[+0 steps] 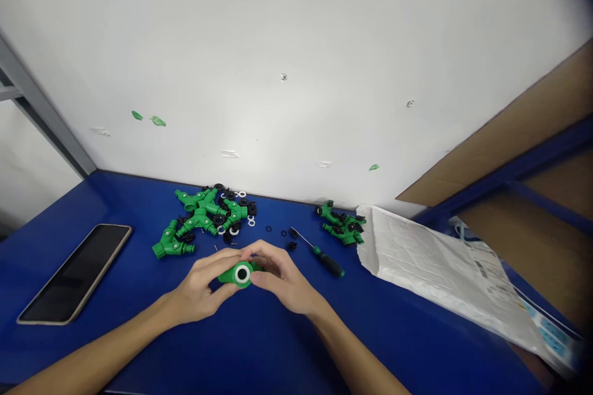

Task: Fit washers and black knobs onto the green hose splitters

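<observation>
Both hands are closed around a green plastic hose splitter (pixel 226 276), held above the table with its wide opening facing me. A white ring washer (pixel 236 274) sits in that opening, around a dark hole. My left hand (pixel 201 287) grips the left side with fingers and thumb. My right hand (pixel 290 281) holds the right side, its thumb at the rim beside the washer. Beyond the hands lies a pile of green splitters (pixel 199 219) mixed with black fittings and white washers. A screwdriver (pixel 328 261) with a black and green handle rests to the right.
At the left lies a phone (pixel 76 271), screen up. More green splitters (pixel 343 228) lie at the right back, against a white padded mailer (pixel 430 265). Small black rings (pixel 269 229) are scattered midway on the blue table (pixel 222 358). A white wall (pixel 296 117) stands behind.
</observation>
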